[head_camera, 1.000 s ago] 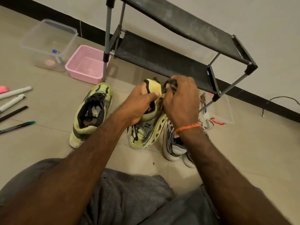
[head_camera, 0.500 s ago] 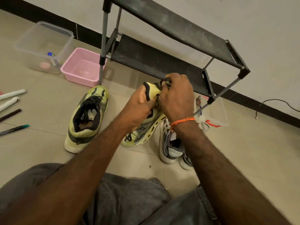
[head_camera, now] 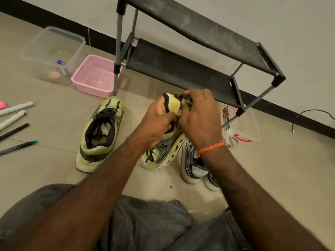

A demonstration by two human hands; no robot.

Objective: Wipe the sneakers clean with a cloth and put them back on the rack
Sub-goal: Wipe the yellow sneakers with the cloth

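My left hand [head_camera: 156, 124] grips a yellow-green sneaker [head_camera: 164, 151] by its heel collar, holding it tilted with the toe down above the floor. My right hand [head_camera: 199, 118] clutches a dark bunched cloth [head_camera: 184, 98] against the sneaker's heel. The matching yellow-green sneaker [head_camera: 100, 134] stands on the tiles to the left. Two grey-and-white sneakers [head_camera: 195, 169] sit on the floor under my right wrist, partly hidden. The black two-shelf rack [head_camera: 181, 69] stands just beyond my hands with nothing on its shelves.
A pink basket [head_camera: 94, 77] and a clear plastic tub [head_camera: 52, 55] sit left of the rack. Another clear box [head_camera: 243, 125] is under the rack's right end. Pens and markers [head_camera: 16, 124] lie at far left. A cable [head_camera: 311, 116] runs along the wall.
The view has shifted a little. My right hand has slid the cloth slightly across the sneaker's heel; my left hand keeps the same hold on the shoe.
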